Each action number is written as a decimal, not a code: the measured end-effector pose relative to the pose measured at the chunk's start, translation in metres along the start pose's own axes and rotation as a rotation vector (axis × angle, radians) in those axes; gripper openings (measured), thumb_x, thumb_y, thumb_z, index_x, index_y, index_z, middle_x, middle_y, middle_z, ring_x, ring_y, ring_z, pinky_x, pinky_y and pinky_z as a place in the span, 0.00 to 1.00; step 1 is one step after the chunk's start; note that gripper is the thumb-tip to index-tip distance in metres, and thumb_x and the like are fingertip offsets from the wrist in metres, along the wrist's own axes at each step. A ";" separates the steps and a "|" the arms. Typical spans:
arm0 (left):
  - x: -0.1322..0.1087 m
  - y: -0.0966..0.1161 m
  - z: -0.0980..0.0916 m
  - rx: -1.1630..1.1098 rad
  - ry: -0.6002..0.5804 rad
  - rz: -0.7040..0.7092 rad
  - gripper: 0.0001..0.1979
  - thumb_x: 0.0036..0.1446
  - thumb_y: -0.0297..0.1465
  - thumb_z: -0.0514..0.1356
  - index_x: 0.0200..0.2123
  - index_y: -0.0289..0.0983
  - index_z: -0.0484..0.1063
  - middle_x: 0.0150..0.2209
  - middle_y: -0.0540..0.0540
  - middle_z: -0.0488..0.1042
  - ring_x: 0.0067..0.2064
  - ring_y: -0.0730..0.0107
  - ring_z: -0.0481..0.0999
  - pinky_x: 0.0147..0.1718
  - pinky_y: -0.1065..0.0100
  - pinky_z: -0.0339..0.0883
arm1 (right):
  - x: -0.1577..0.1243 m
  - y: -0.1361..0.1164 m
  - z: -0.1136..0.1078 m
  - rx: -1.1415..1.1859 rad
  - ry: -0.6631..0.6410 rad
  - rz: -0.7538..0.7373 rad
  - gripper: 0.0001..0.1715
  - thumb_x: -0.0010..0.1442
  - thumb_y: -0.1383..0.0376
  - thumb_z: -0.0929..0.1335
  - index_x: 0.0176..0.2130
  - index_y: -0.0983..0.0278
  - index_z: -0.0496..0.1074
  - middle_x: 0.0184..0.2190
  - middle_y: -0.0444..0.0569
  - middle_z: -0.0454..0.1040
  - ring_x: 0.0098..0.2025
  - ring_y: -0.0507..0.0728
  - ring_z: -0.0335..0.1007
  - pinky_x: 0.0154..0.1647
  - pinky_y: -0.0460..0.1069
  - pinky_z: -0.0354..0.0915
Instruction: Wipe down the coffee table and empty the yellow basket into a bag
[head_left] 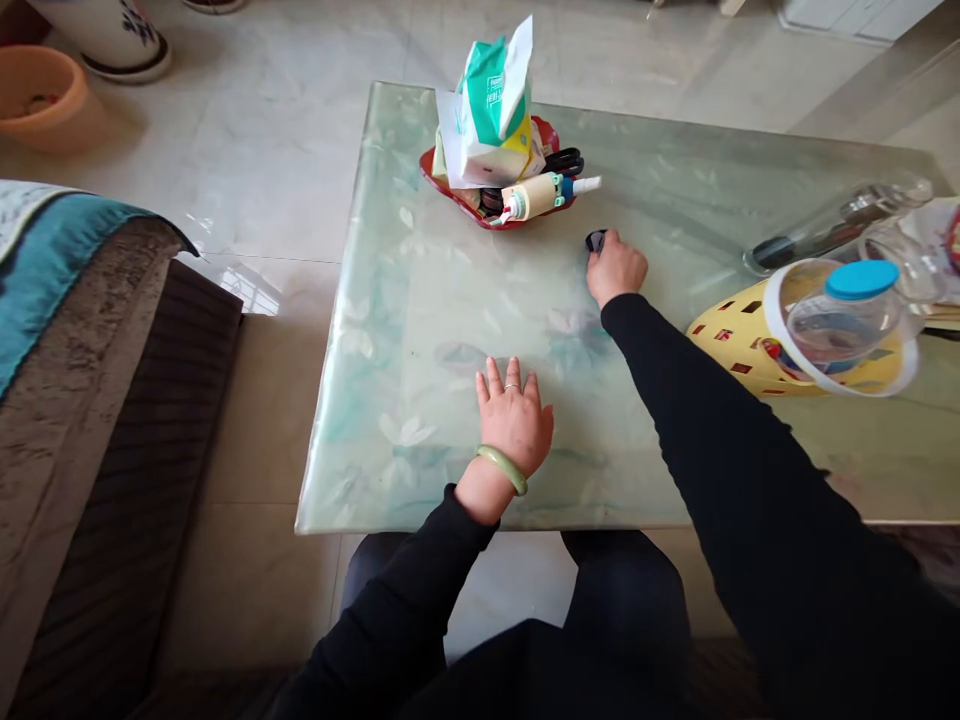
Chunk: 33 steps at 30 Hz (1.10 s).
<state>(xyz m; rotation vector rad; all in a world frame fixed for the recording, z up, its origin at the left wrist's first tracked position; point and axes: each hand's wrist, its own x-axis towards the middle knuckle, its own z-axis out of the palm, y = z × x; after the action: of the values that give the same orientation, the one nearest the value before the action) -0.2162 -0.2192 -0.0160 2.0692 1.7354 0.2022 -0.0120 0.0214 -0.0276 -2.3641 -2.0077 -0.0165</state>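
I can't identify the dark item point(595, 241), partly covered by the right hand point(618, 268); the tissue pack point(489, 100) hides part of the red tray point(450, 192); my view cuts off the worktop point(480, 300) at right and the orange pot point(56, 122) at far left

On the counter point(427, 300), the dish point(547, 135) is far left, tissues point(491, 110) and a tube point(536, 197) in it. A basket point(754, 335) is right, a jar point(844, 325) in it, a bottle point(840, 225) behind. The left hand point(519, 425) is before the dish. Left of the counter is a sofa point(90, 320), a pot point(67, 115) behind it.
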 end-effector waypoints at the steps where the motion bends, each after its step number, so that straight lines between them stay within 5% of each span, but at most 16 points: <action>1: 0.000 0.000 0.000 0.020 -0.011 0.008 0.30 0.70 0.37 0.57 0.71 0.33 0.67 0.77 0.36 0.56 0.79 0.34 0.44 0.76 0.37 0.45 | 0.010 -0.001 -0.001 0.024 0.030 0.040 0.29 0.74 0.61 0.53 0.68 0.62 0.59 0.57 0.67 0.76 0.53 0.70 0.75 0.49 0.60 0.62; 4: 0.002 -0.002 -0.001 0.055 -0.004 0.020 0.29 0.69 0.37 0.58 0.70 0.34 0.69 0.77 0.35 0.57 0.79 0.34 0.46 0.76 0.37 0.47 | -0.010 -0.004 0.000 0.040 0.095 0.107 0.26 0.74 0.60 0.56 0.66 0.61 0.63 0.54 0.62 0.80 0.50 0.67 0.77 0.48 0.58 0.64; 10: 0.001 -0.002 -0.001 0.063 0.040 0.022 0.27 0.68 0.36 0.59 0.67 0.32 0.71 0.76 0.33 0.58 0.79 0.34 0.48 0.75 0.37 0.47 | -0.158 0.016 0.016 -0.020 0.013 -0.059 0.20 0.72 0.61 0.62 0.58 0.65 0.69 0.43 0.61 0.82 0.43 0.66 0.78 0.37 0.53 0.58; 12: 0.000 -0.001 0.001 0.058 0.046 0.016 0.27 0.68 0.36 0.60 0.67 0.33 0.71 0.77 0.33 0.57 0.79 0.34 0.48 0.76 0.37 0.47 | -0.182 0.025 0.020 -0.050 -0.016 -0.127 0.19 0.72 0.61 0.62 0.57 0.64 0.70 0.42 0.60 0.82 0.43 0.66 0.78 0.36 0.52 0.56; 15: -0.001 0.000 0.005 0.042 0.070 0.016 0.26 0.68 0.35 0.60 0.66 0.34 0.72 0.76 0.33 0.58 0.79 0.35 0.47 0.76 0.36 0.46 | -0.159 0.031 0.020 -0.063 0.005 -0.121 0.19 0.72 0.61 0.62 0.57 0.66 0.70 0.43 0.62 0.82 0.43 0.66 0.78 0.36 0.52 0.55; 21: 0.002 -0.005 0.006 0.031 0.143 0.025 0.25 0.68 0.35 0.59 0.65 0.32 0.73 0.76 0.33 0.59 0.80 0.37 0.45 0.76 0.37 0.46 | -0.014 0.017 0.005 0.030 0.085 0.051 0.20 0.76 0.62 0.61 0.61 0.71 0.65 0.50 0.66 0.80 0.48 0.62 0.77 0.46 0.53 0.61; 24: 0.004 -0.006 0.003 0.046 0.138 0.003 0.26 0.68 0.35 0.60 0.66 0.31 0.73 0.76 0.32 0.59 0.79 0.36 0.46 0.76 0.38 0.46 | 0.013 0.004 -0.003 0.050 0.096 0.103 0.21 0.77 0.64 0.60 0.62 0.74 0.63 0.52 0.69 0.78 0.51 0.63 0.77 0.49 0.54 0.62; 28: 0.005 -0.005 -0.001 0.070 0.098 -0.006 0.27 0.68 0.36 0.59 0.67 0.31 0.72 0.76 0.33 0.59 0.79 0.36 0.47 0.76 0.38 0.48 | -0.040 -0.010 -0.002 0.048 0.088 0.071 0.20 0.76 0.64 0.61 0.62 0.73 0.65 0.49 0.67 0.80 0.50 0.66 0.79 0.45 0.53 0.62; 33: 0.002 -0.002 -0.001 0.081 0.068 -0.004 0.28 0.69 0.36 0.59 0.68 0.31 0.70 0.77 0.34 0.57 0.79 0.36 0.47 0.77 0.41 0.47 | -0.144 -0.007 0.010 0.008 0.001 -0.235 0.17 0.74 0.62 0.63 0.58 0.66 0.68 0.47 0.61 0.82 0.48 0.65 0.79 0.39 0.52 0.59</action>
<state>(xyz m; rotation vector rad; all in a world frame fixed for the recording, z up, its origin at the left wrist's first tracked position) -0.2180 -0.2172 -0.0157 2.1393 1.8155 0.2059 -0.0424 -0.1193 -0.0427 -2.1095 -2.2674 -0.0166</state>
